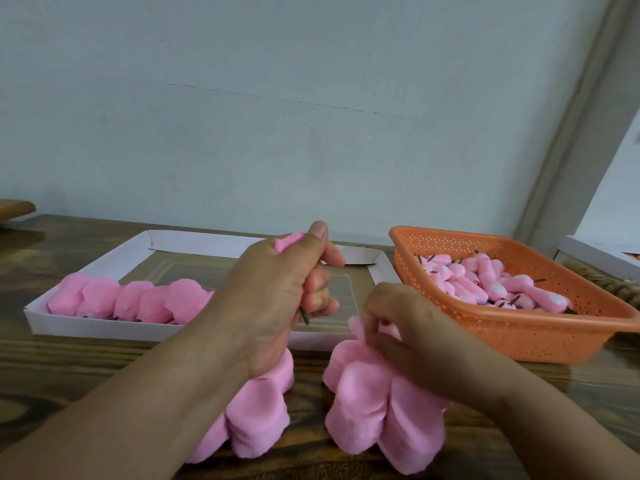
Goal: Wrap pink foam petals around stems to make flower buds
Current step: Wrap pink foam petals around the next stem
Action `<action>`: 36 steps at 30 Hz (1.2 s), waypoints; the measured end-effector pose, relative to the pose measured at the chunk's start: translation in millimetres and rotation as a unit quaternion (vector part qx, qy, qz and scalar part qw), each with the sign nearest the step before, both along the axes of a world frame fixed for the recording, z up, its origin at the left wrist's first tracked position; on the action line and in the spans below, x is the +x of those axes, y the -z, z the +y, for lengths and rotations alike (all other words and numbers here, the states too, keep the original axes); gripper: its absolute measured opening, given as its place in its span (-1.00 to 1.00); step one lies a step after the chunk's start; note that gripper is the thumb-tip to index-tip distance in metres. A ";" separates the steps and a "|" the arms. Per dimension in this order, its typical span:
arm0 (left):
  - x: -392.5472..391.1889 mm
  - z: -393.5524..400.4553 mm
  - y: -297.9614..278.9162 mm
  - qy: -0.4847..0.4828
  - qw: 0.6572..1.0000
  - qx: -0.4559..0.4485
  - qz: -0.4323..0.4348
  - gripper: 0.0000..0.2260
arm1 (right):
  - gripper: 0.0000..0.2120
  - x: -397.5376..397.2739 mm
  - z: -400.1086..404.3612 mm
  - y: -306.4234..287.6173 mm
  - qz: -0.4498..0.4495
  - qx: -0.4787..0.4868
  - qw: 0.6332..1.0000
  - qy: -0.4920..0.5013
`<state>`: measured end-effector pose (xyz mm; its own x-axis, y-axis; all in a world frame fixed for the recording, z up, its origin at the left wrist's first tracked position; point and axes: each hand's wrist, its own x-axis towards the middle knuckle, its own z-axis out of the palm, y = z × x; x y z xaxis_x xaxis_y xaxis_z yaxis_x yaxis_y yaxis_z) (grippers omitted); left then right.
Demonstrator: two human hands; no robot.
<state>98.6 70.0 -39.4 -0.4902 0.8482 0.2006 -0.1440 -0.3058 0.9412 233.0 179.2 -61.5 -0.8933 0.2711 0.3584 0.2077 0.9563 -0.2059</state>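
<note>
My left hand [277,296] is raised above the table and grips a flower bud; its pink foam top [289,241] pokes out above my fist and its dark stem end [304,317] sticks out below. My right hand [412,336] rests on a pile of loose pink foam petals [360,403] near the table's front, and its fingertips pinch one petal at the top of the pile. A second stack of petals [258,414] lies under my left wrist.
A shallow white cardboard tray [86,327] behind my hands holds a row of wrapped pink petals with stems [138,301]. An orange perforated basket [519,336] at the right is filled with several buds [485,282]. The wooden table [69,368] runs up to a pale wall.
</note>
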 end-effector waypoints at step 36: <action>12.6 -0.5 19.1 -0.044 0.994 -0.017 0.102 -0.56 | -0.83 -4.6 -58.6 -12.4 0.295 -0.367 0.882 -0.021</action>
